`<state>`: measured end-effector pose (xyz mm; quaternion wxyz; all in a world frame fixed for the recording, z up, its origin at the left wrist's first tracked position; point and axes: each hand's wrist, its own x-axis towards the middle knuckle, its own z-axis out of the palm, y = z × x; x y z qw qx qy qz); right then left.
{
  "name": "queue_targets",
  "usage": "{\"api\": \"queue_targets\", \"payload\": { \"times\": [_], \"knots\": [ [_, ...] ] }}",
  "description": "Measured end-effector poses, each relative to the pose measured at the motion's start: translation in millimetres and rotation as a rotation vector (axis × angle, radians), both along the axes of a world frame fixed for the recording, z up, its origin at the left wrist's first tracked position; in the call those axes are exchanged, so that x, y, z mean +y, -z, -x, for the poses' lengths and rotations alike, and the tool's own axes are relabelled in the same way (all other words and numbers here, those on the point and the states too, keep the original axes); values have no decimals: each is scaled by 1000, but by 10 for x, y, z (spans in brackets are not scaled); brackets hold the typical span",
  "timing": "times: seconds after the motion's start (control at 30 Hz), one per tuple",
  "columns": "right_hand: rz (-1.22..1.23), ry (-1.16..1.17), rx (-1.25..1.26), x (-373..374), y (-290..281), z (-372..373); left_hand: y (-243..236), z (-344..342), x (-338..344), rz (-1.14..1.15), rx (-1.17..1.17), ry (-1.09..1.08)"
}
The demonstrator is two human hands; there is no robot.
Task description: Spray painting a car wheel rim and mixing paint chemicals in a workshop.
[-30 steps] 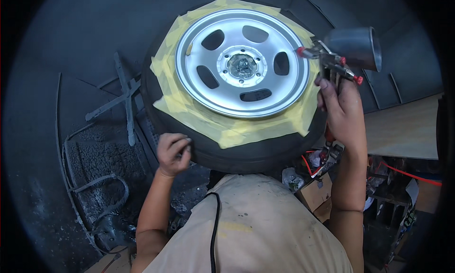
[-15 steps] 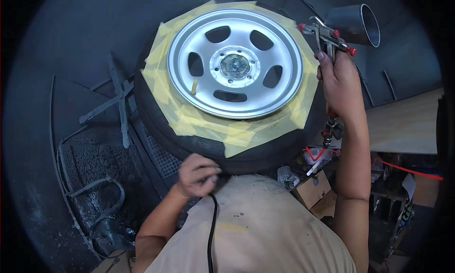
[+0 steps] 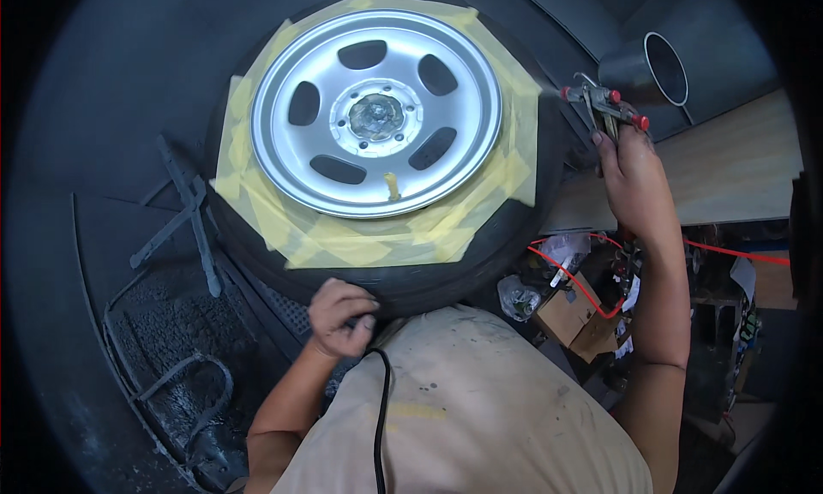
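Observation:
A silver wheel rim [image 3: 296, 155], freshly coated and glossy, sits in a black tire [image 3: 506, 237]. Pale yellow masking tape [image 3: 506, 181] rings the rim and covers much of the tire's sidewall; the valve stem [image 3: 392, 186] is wrapped in tape too. My right hand [image 3: 636, 173] grips a spray gun [image 3: 609, 108] with red knobs and a grey metal cup [image 3: 639, 70], to the right of the wheel. Its nozzle points left at the rim, with a faint mist before it. My left hand [image 3: 341, 317] has its fingers curled against the tire's near edge.
A grey-coated metal cross stand [image 3: 193, 207] lies at left, near a loose hose [image 3: 219, 383]. A red air hose [image 3: 591, 297] loops at right below a wooden board [image 3: 729, 173], by a cardboard box [image 3: 570, 318]. A black cord [image 3: 381, 417] runs down my shirt front.
The wheel has turned counterclockwise, its taped valve going from lower left to the bottom of the rim. The spray gun has shifted slightly right and down in view.

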<state>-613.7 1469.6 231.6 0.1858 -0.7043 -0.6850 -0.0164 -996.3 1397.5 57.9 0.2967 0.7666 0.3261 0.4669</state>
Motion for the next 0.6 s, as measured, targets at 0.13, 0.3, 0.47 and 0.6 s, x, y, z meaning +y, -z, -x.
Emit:
{"api": "queue_targets", "payload": {
  "times": [0.13, 0.3, 0.47, 0.6],
  "knots": [
    [148, -12, 69, -109, -247, 325, -258, -53, -25, 314, -283, 245],
    [244, -7, 281, -140, -481, 785, -408, 450, 234, 95, -184, 236],
    [48, -61, 273, 7, -285, 1217, -369, 1472, 312, 28, -27, -39],
    [23, -80, 36, -102, 9, 1534, -222, 2317, 317, -1, 68, -153]
  ]
}}
